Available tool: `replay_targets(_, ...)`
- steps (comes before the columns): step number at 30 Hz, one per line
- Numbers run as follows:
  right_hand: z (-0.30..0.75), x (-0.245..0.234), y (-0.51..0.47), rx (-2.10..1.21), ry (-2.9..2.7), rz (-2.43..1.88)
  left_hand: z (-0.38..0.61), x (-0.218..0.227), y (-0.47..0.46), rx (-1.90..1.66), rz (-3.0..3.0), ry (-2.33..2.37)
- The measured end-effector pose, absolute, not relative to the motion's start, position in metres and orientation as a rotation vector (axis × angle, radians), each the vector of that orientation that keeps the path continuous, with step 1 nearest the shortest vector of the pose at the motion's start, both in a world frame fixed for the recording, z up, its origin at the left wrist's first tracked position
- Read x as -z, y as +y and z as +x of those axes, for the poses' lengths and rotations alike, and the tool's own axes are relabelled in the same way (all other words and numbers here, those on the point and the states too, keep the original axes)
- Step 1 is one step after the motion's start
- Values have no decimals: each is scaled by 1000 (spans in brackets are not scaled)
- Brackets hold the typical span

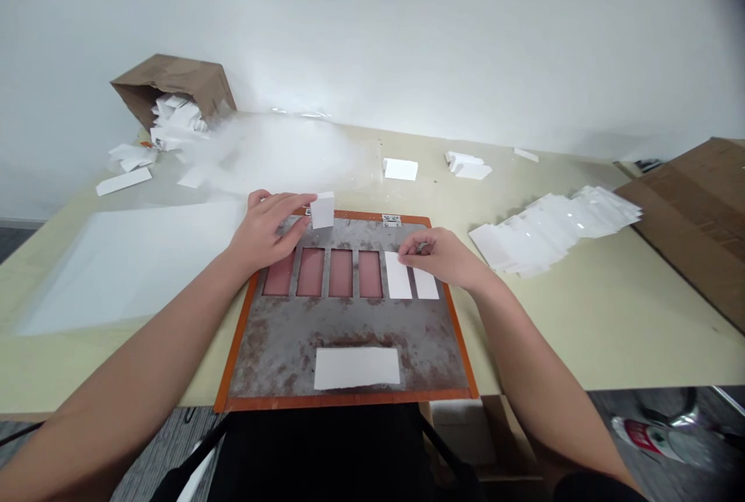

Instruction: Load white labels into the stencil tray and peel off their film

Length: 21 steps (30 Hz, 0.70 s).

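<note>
Head view: the left hand [265, 232] lies spread, its fingertips [296, 205] against a white block [322, 211] standing long axis upright at the far edge of a rusty metal board [349, 323]; whether that grip holds it is unclear. The right hand [435, 255] pinches narrowly just above a white strip [399, 278] lying in the board's fifth slot, far nearer it than the left.

Cream tabletop [552, 331] crowded with white pieces

A rust-stained steel plate [279, 339] in an orange frame sits at the front edge, a clear plastic sheet [128, 269] left of it. A tipped cardboard box [171, 83] spills white pieces [174, 122]; a fanned white stack [552, 230] reaches flattened cardboard [692, 215].
</note>
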State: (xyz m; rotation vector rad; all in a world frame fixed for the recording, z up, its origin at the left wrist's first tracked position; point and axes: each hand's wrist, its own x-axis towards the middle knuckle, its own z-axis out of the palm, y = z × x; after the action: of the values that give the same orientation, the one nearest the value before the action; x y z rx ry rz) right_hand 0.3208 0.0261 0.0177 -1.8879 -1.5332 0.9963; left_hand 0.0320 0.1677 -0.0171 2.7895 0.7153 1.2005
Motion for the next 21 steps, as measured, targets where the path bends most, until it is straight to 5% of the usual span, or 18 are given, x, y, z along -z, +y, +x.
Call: replay_targets(21,323,-30,18,-1216,-1781,-1873,33,17,167,-1171,2767,770)
